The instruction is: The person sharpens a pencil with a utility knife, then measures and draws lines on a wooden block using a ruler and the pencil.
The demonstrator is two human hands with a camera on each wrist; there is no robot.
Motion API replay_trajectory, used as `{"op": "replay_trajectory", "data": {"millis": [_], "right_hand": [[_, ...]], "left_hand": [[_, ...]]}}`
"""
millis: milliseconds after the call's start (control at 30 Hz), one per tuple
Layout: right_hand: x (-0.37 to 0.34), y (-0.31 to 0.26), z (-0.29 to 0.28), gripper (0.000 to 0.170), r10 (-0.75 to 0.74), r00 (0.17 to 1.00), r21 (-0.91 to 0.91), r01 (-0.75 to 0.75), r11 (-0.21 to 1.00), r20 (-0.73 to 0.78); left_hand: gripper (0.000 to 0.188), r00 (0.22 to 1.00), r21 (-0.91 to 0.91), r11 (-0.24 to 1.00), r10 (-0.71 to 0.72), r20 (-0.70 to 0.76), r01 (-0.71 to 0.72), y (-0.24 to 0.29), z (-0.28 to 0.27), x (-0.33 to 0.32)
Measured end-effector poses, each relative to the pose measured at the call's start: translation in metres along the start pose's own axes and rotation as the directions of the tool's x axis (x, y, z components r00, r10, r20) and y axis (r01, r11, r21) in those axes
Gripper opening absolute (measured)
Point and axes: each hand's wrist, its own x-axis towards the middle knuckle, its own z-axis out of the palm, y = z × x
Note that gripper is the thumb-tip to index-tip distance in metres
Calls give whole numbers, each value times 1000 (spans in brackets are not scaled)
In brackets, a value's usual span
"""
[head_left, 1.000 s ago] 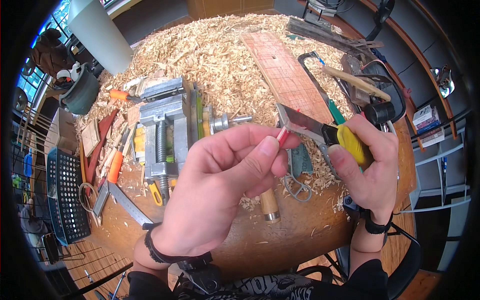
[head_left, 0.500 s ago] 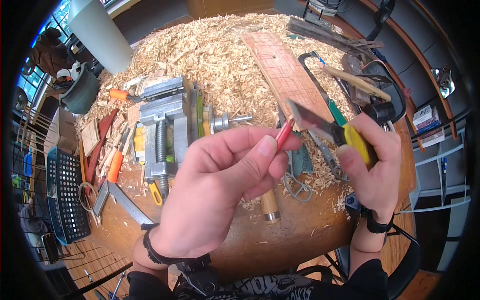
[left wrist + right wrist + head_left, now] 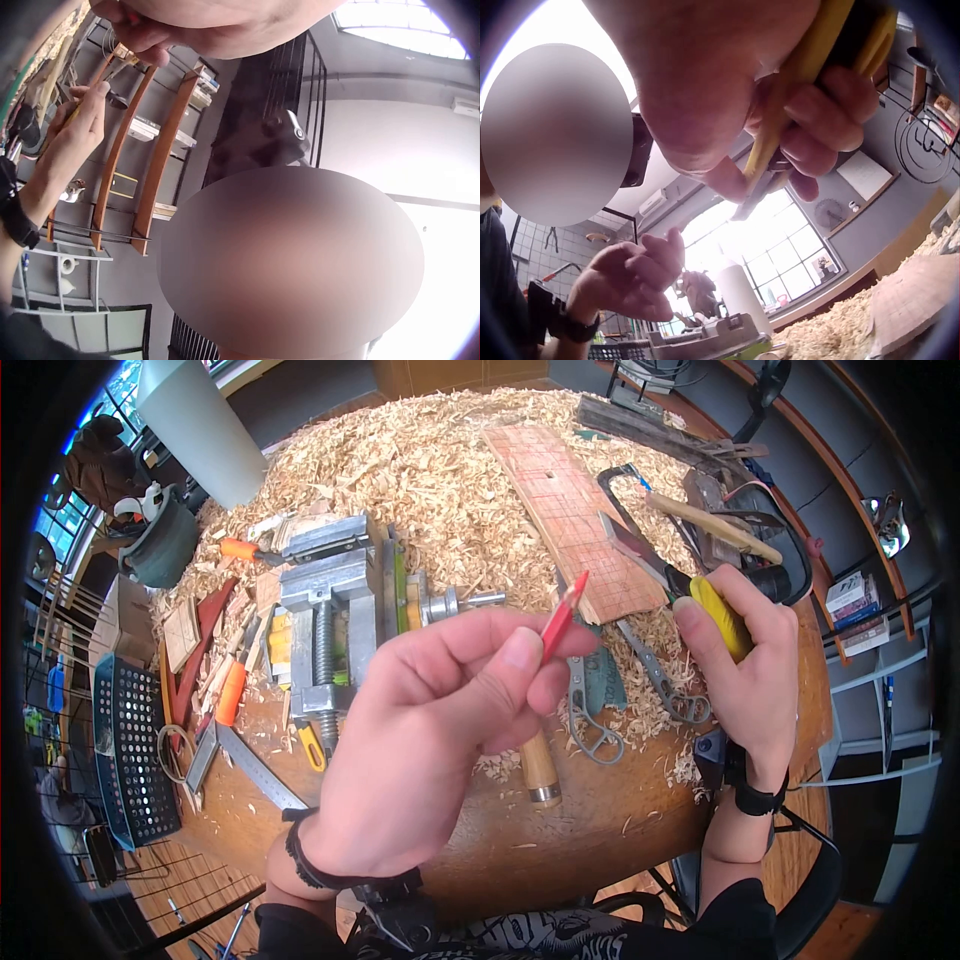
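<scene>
My left hand point(image 3: 425, 735) pinches a short red pencil point(image 3: 559, 622) between thumb and fingers. Its red point angles up and away from me, with a little bare wood below the point. To the right, my right hand point(image 3: 748, 685) grips a utility knife point(image 3: 722, 615) by its yellow handle. The blade slants up and left over the marked board point(image 3: 560, 510), apart from the pencil. The right wrist view shows fingers wrapped around the yellow handle point(image 3: 799, 82). In the left wrist view the pencil is mostly hidden behind the fingers.
A metal vise point(image 3: 325, 595) stands left of my hands. Below them lie scissors point(image 3: 597, 745) and a wooden handle point(image 3: 540, 772). Wood shavings point(image 3: 400, 460) cover the back of the table. A square point(image 3: 255, 765) and a perforated basket point(image 3: 135, 750) are at left, a mallet point(image 3: 755, 585) at right.
The knife blade has come off the pencil's tip and swung up and right with my right hand. My left hand stays nearly in place, the pencil now tilted with its red point exposed.
</scene>
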Motion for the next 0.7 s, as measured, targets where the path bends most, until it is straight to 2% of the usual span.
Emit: {"op": "replay_trajectory", "data": {"millis": [100, 167, 333, 633, 700], "right_hand": [[-3, -6, -1, 27, 26, 998, 79, -30, 996, 49], [-5, -7, 2, 27, -119, 993, 137, 115, 984, 22], [-7, -11, 1, 29, -132, 984, 196, 107, 975, 119], [-5, -9, 4, 29, -140, 989, 117, 133, 984, 52], [-2, -7, 5, 30, -60, 998, -80, 58, 995, -25]], "left_hand": [[26, 1000, -15, 1000, -21, -18, 21, -1, 2, 1], [26, 1000, -21, 1000, -21, -16, 20, -2, 2, 2], [28, 1000, -32, 999, -27, 0, 27, -3, 1, 2], [29, 999, -32, 999, -29, -17, 28, -6, 0, 4], [29, 1000, -29, 1000, -10, 24, 11, -5, 0, 0]]}}
